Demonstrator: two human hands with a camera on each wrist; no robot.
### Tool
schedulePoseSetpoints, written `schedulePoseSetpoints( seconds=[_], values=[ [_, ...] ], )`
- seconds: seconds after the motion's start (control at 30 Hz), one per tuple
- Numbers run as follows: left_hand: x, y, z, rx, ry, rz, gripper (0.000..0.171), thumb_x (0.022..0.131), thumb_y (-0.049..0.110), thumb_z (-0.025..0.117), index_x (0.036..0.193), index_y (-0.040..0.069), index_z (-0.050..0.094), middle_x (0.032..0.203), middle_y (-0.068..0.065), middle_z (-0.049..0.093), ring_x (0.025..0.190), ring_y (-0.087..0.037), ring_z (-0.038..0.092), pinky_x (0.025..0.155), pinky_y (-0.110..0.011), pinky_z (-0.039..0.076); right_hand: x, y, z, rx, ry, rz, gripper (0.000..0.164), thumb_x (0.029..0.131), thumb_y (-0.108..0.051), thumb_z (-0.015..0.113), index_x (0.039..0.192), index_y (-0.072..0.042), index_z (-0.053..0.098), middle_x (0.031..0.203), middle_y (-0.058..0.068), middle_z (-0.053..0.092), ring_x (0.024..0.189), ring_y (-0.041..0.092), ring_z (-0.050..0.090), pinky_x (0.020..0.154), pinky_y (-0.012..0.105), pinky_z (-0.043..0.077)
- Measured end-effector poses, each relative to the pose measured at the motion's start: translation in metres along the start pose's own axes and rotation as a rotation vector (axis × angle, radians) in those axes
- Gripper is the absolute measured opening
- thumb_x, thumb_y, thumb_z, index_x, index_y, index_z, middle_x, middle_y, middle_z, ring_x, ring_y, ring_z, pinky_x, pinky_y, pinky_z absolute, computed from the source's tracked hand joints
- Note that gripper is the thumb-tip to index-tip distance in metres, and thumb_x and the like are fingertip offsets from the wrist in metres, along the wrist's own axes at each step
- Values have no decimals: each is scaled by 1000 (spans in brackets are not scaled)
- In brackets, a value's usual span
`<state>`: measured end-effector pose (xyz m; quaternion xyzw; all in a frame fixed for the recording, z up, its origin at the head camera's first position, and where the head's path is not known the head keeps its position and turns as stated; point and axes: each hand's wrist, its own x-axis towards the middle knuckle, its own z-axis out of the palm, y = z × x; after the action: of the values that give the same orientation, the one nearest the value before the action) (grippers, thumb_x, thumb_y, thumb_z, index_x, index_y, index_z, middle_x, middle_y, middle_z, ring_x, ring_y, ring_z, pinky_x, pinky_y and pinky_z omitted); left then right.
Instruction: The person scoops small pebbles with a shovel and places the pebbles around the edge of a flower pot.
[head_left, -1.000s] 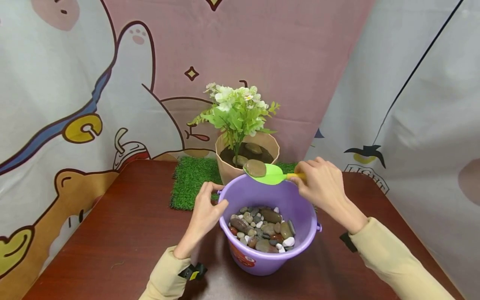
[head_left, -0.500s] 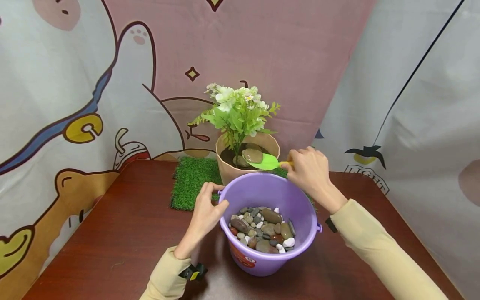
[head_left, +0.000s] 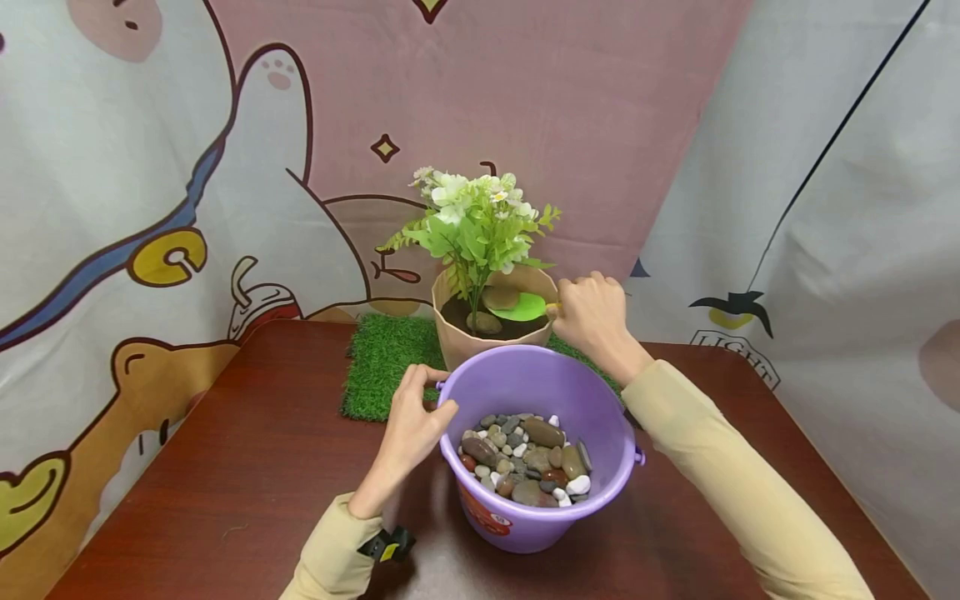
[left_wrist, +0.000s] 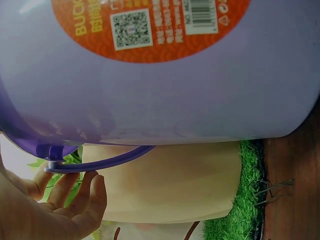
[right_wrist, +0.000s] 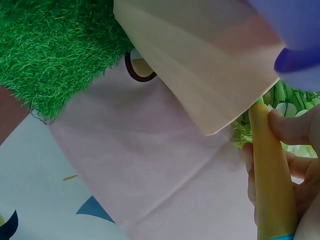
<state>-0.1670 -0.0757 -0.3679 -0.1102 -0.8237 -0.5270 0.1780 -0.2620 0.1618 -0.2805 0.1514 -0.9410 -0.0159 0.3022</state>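
My left hand (head_left: 414, 421) holds the left rim of a purple bucket (head_left: 536, 525), and in the left wrist view its fingertips touch the bucket's handle (left_wrist: 107, 161). Inside the bucket lie several wet stones (head_left: 536, 458). My right hand (head_left: 596, 312) grips a toy shovel by its yellow handle (right_wrist: 270, 170), and the shovel's green blade (head_left: 527, 308) is inside the beige flowerpot (head_left: 468, 343). A brown stone (head_left: 500, 297) lies at the blade's tip; whether it rests on the blade or the soil is unclear. Another stone (head_left: 483, 323) sits on the dark soil.
White flowers with green leaves (head_left: 480, 221) rise from the pot's left part. The pot stands on artificial grass (head_left: 382, 367), just behind the bucket on a brown table (head_left: 247, 467). A printed cloth (head_left: 577, 108) hangs close behind.
My right hand has moved the shovel forward and left, away from above the bucket's far rim and into the flowerpot, carrying a stone. My left hand and the bucket stay put.
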Motion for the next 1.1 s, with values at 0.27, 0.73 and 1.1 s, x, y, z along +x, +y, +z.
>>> schedulePoseSetpoints(
  seconds=[0.27, 0.73, 1.1],
  values=[
    [0, 0, 0, -1, 1, 0, 30, 70, 3, 60, 100, -1, 62, 97, -14, 55, 93, -26, 57, 69, -28, 55, 22, -6, 3, -57, -157, 8, 20, 78, -22, 63, 73, -3, 65, 73, 18, 67, 77, 36, 59, 71, 48, 46],
    [0, 0, 0, 2, 0, 5, 30, 70, 3, 61, 100, -1, 61, 98, -15, 56, 93, -26, 57, 69, -22, 53, 40, -8, 12, -159, -253, -4, 17, 79, -19, 62, 72, -5, 69, 80, 16, 68, 82, 34, 58, 72, 44, 46],
    [0, 0, 0, 5, 3, -6, 30, 70, 3, 60, 100, -1, 62, 97, -14, 56, 92, -25, 57, 69, -21, 51, 42, -14, 9, -204, -291, -42, 14, 77, -20, 67, 79, -7, 72, 86, 15, 70, 85, 32, 57, 74, 42, 45]
  ],
)
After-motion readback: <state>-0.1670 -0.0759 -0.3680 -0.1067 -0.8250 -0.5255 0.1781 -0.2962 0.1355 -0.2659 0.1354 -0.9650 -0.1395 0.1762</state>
